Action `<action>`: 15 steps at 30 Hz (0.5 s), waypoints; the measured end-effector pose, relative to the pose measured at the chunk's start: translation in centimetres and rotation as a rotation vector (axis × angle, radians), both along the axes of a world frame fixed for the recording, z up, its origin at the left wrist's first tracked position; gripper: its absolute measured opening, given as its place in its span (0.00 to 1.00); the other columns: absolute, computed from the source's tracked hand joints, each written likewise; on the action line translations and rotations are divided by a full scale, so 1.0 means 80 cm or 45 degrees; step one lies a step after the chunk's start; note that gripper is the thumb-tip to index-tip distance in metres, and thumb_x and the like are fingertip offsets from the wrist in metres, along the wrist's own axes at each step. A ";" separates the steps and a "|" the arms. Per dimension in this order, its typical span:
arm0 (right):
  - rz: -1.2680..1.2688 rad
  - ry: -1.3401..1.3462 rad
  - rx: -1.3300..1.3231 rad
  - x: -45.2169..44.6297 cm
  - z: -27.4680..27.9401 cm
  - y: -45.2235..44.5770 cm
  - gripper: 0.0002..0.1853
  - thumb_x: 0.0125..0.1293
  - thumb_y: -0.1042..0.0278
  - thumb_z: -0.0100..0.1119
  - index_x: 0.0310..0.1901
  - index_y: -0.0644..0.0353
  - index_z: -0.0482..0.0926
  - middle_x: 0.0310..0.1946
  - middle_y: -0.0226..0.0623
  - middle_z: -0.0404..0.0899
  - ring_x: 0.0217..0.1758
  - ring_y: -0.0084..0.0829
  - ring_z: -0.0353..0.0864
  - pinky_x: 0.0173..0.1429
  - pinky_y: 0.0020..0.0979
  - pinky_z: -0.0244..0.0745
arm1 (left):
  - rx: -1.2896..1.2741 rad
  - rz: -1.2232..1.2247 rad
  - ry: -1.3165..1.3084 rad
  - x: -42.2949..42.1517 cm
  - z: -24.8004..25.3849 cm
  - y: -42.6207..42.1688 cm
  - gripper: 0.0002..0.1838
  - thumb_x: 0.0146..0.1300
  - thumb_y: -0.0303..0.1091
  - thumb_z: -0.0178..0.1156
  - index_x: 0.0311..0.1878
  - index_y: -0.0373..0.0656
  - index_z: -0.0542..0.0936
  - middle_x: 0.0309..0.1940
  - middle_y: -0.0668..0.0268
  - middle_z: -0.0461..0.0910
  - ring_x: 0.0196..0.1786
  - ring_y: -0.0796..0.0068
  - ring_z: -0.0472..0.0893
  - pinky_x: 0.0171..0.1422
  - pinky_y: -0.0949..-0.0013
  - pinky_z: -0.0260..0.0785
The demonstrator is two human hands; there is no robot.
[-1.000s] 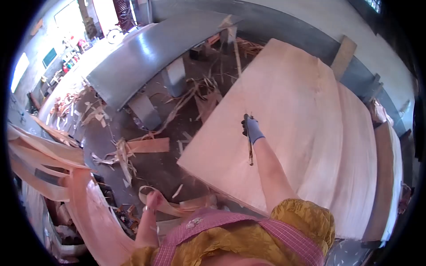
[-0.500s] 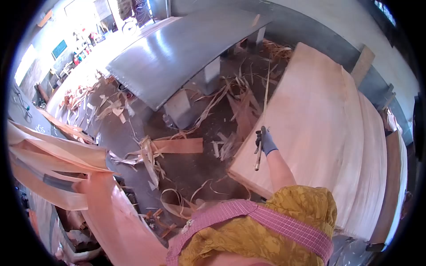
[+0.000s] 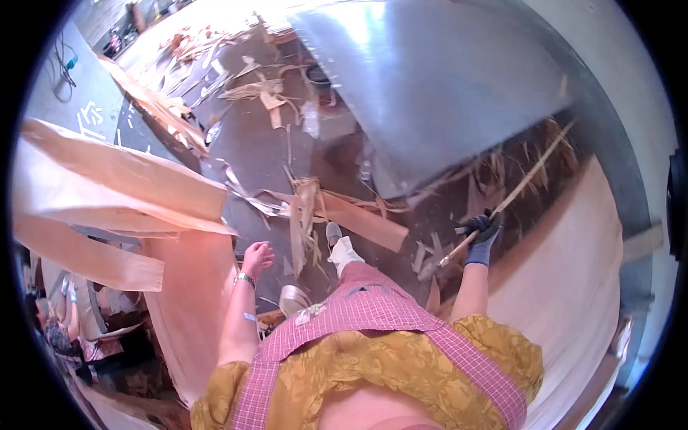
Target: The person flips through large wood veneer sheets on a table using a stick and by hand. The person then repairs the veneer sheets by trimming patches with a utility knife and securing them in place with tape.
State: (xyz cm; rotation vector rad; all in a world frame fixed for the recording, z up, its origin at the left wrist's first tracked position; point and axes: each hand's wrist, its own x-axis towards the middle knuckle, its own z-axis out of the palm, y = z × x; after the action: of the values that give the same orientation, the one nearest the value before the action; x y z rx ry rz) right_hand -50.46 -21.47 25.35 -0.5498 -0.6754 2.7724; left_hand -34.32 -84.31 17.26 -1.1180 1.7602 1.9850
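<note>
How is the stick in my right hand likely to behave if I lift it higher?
The stick is probably stiff: its long free end shows no clear sag. It looks thin, so it's likely light for its length. Since your right hand grips near one end, the far end may tend to dip.

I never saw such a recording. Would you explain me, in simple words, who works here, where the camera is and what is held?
There is no machine, only a person at work. The camera is worn on the head and looks forward and down, so the checked apron shows below. The gloved right hand holds a long thin stick; the bare left hand appears to hold nothing. Veneer scraps lie on the floor, near a large grey panel. Larger veneer sheets are at both sides.
</note>
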 end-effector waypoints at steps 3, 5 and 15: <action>0.099 0.138 -0.006 -0.157 -0.025 -0.070 0.23 0.65 0.37 0.56 0.35 0.53 0.75 0.10 0.17 0.56 0.10 0.16 0.51 0.18 0.23 0.55 | -0.035 -0.034 -0.133 -0.075 -0.024 -0.062 0.15 0.70 0.40 0.55 0.54 0.44 0.74 0.44 0.62 0.80 0.37 0.71 0.82 0.35 0.68 0.77; 0.094 0.091 0.009 -0.248 0.004 -0.159 0.24 0.64 0.36 0.57 0.34 0.52 0.74 0.11 0.18 0.56 0.10 0.17 0.53 0.17 0.23 0.55 | -0.051 -0.060 -0.223 -0.101 -0.038 -0.100 0.07 0.67 0.35 0.54 0.41 0.44 0.77 0.28 0.67 0.78 0.24 0.76 0.77 0.24 0.72 0.69; -0.002 -0.076 0.500 -0.655 0.086 -0.567 0.24 0.67 0.39 0.56 0.36 0.56 0.68 0.14 0.21 0.58 0.12 0.18 0.57 0.18 0.23 0.60 | -0.386 -0.057 -0.472 -0.327 0.019 -0.306 0.09 0.64 0.33 0.59 0.30 0.40 0.77 0.19 0.65 0.78 0.21 0.71 0.81 0.24 0.67 0.76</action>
State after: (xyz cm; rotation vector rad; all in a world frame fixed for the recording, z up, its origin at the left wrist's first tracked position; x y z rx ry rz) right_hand -102.90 -66.86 32.19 -0.5461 -1.1931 2.5286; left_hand -60.46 -108.79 18.79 -1.4164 1.8935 1.3982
